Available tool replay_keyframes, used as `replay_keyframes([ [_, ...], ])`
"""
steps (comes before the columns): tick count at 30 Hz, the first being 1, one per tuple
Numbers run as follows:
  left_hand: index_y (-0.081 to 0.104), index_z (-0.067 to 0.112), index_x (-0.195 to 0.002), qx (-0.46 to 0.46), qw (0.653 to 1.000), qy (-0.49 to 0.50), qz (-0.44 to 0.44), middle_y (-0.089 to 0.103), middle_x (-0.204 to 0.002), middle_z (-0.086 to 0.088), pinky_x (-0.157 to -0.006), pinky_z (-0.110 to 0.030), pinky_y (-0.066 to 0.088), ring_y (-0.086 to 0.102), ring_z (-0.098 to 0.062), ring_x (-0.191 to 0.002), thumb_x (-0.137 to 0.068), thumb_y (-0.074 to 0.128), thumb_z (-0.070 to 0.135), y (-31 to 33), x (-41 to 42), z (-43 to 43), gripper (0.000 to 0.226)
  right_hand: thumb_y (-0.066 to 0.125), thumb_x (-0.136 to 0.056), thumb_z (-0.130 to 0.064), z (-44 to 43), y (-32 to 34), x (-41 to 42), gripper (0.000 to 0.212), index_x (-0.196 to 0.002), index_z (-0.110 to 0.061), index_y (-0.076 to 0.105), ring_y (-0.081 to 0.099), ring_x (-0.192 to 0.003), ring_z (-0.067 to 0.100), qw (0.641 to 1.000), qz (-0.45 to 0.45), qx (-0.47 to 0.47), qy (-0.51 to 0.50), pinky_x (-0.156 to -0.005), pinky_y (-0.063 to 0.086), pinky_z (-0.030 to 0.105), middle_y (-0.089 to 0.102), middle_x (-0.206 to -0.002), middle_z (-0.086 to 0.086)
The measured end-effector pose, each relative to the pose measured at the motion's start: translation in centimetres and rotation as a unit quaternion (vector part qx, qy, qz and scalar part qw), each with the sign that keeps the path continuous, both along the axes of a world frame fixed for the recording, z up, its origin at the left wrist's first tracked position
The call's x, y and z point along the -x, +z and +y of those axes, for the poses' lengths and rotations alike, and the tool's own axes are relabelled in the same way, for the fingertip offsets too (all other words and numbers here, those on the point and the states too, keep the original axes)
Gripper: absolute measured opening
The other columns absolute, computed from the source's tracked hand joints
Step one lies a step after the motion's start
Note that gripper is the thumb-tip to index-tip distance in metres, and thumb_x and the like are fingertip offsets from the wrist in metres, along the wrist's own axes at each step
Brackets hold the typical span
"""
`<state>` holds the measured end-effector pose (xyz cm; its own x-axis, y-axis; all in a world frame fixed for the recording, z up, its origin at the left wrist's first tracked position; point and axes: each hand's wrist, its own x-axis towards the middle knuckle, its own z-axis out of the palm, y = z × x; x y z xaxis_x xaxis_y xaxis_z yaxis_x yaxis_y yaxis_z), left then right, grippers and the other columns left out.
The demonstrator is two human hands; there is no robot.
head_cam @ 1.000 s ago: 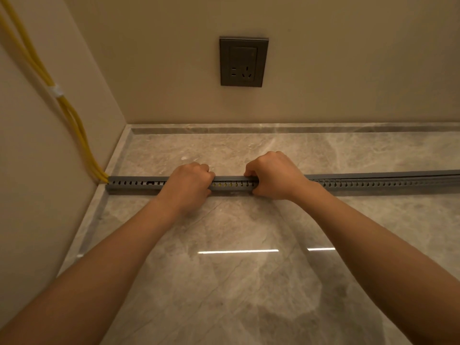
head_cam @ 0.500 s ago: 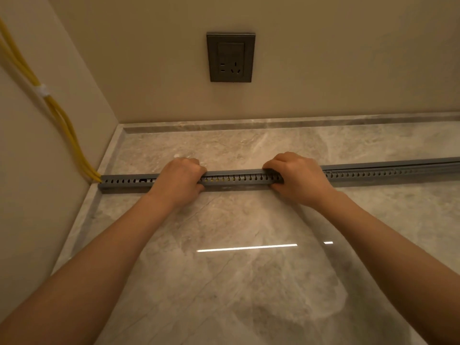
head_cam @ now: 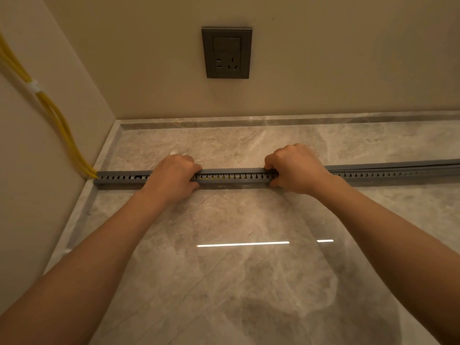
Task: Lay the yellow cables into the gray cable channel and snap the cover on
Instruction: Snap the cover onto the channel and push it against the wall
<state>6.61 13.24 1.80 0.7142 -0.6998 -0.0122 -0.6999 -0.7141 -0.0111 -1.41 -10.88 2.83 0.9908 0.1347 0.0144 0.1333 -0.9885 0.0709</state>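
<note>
A long gray slotted cable channel (head_cam: 231, 177) lies across the marble floor from the left wall to the right edge. Yellow cables (head_cam: 62, 130) run down the left wall and enter the channel's left end; yellow shows through the slots between my hands. A gray cover strip (head_cam: 234, 170) sits along the channel's top; at the far right it looks slightly raised. My left hand (head_cam: 174, 176) is clenched over the channel and cover left of centre. My right hand (head_cam: 296, 168) grips them the same way further right.
A dark gray wall socket (head_cam: 227, 53) sits on the back wall above the floor. A white tie (head_cam: 34, 86) bundles the cables on the left wall. The glossy marble floor (head_cam: 236, 270) stretches toward me, with a raised marble skirting (head_cam: 249, 120) along both walls.
My right hand has slid to the right along the channel, widening the gap between my hands. My left hand has stayed near the same spot.
</note>
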Motion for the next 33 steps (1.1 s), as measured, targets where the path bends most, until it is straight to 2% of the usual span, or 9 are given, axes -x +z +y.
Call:
replay_keyframes([
  [7,0.064,0.01,-0.097,-0.05,0.998,0.034,-0.023,0.056,-0.094,-0.007,-0.063,-0.032,0.036,0.054,-0.025,-0.088,-0.084,0.057,0.026,0.3,1.2,-2.5,0.022,0.067,-0.075,-0.026,-0.4,-0.2,-0.2,0.018,-0.09,-0.017,0.066,0.047,-0.063,0.019,1.0,0.006,-0.015,0.019,-0.061,0.031,0.027,0.064,-0.075,0.0],
  [10,0.062,0.01,-0.098,-0.02,0.999,0.014,-0.029,0.057,-0.095,-0.007,-0.061,-0.032,0.036,0.053,-0.024,-0.09,-0.084,0.057,0.03,-0.1,2.9,-6.0,0.025,0.067,-0.075,-0.027,-0.5,-0.2,-0.3,0.017,-0.09,-0.018,0.065,0.046,-0.063,0.018,1.0,0.006,-0.019,0.024,-0.06,0.03,0.027,0.059,-0.072,-0.002],
  [12,0.061,0.01,-0.1,0.013,0.999,0.0,-0.031,0.057,-0.097,-0.007,-0.061,-0.032,0.034,0.053,-0.024,-0.092,-0.085,0.057,0.03,-0.5,4.2,-8.8,0.026,0.065,-0.076,-0.027,-0.6,-0.3,-0.2,0.014,-0.087,-0.018,0.065,0.048,-0.063,0.019,0.999,0.002,-0.02,0.027,-0.059,0.032,0.028,0.062,-0.074,0.0],
  [16,0.062,0.007,-0.097,0.048,0.998,0.022,-0.047,0.06,-0.098,-0.009,-0.062,-0.031,0.032,0.053,-0.024,-0.094,-0.088,0.052,0.02,-1.1,5.9,-12.2,0.018,0.059,-0.078,-0.027,-0.9,-0.7,-0.1,0.013,-0.08,-0.015,0.064,0.056,-0.065,0.023,0.999,-0.018,-0.034,0.024,-0.057,0.034,0.029,0.065,-0.074,0.003],
  [21,0.062,0.007,-0.096,-0.014,0.996,0.017,-0.083,0.063,-0.098,-0.01,-0.063,-0.031,0.033,0.058,-0.026,-0.091,-0.091,0.047,0.017,-0.7,5.3,-12.5,0.018,0.059,-0.076,-0.025,-0.7,-1.2,0.5,0.011,-0.08,-0.016,0.062,0.058,-0.068,0.026,0.996,-0.039,-0.075,-0.006,-0.056,0.036,0.029,0.063,-0.074,0.003],
  [26,0.059,0.005,-0.104,-0.044,0.993,-0.038,-0.105,0.061,-0.102,-0.011,-0.067,-0.032,0.039,0.057,-0.027,-0.094,-0.095,0.042,0.016,-1.0,5.6,-12.3,0.023,0.058,-0.078,-0.023,-0.1,-2.4,2.1,0.012,-0.088,-0.017,0.062,0.057,-0.077,0.024,0.982,-0.109,-0.143,-0.049,-0.056,0.039,0.031,0.063,-0.082,0.003],
  [29,0.059,0.005,-0.104,-0.034,0.992,-0.051,-0.113,0.061,-0.103,-0.011,-0.069,-0.033,0.042,0.058,-0.026,-0.094,-0.094,0.041,0.014,-1.0,5.7,-12.1,0.022,0.057,-0.078,-0.012,0.6,-3.5,3.1,0.017,-0.095,-0.012,0.062,0.053,-0.084,0.026,0.975,-0.133,-0.166,-0.069,-0.061,0.032,0.031,0.061,-0.089,0.008],
  [33,0.058,0.006,-0.107,-0.021,0.991,-0.078,-0.11,0.061,-0.104,-0.011,-0.071,-0.034,0.043,0.058,-0.027,-0.096,-0.095,0.04,0.015,-1.1,5.4,-12.0,0.024,0.057,-0.077,-0.001,0.9,-4.0,3.9,0.029,-0.104,-0.008,0.064,0.053,-0.086,0.031,0.971,-0.147,-0.176,-0.066,-0.068,0.038,0.037,0.062,-0.094,0.012],
])
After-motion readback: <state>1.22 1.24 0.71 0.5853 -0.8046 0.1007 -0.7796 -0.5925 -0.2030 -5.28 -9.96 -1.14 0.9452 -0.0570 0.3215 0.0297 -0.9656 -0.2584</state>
